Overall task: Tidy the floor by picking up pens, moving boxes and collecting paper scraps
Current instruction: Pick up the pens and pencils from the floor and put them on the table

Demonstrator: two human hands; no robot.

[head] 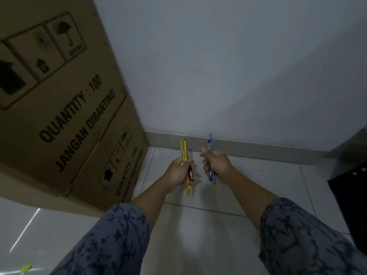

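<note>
My left hand (179, 171) grips a small bunch of pens, two yellow ones (184, 148) sticking up above the fist and a dark one beside them. My right hand (215, 164) grips a blue pen (210, 141) together with a dark pen, both held upright. The hands hover side by side above the tiled floor (198, 225), close to the wall. Two stacked cardboard boxes (59, 108) stand at the left against the wall. A yellow-green paper scrap (25, 267) lies on the floor at the bottom left.
A grey wall (228, 66) with a skirting board (258, 148) runs behind the hands. A dark object (349, 195) stands at the right edge. Patterned sleeves cover both upper arms.
</note>
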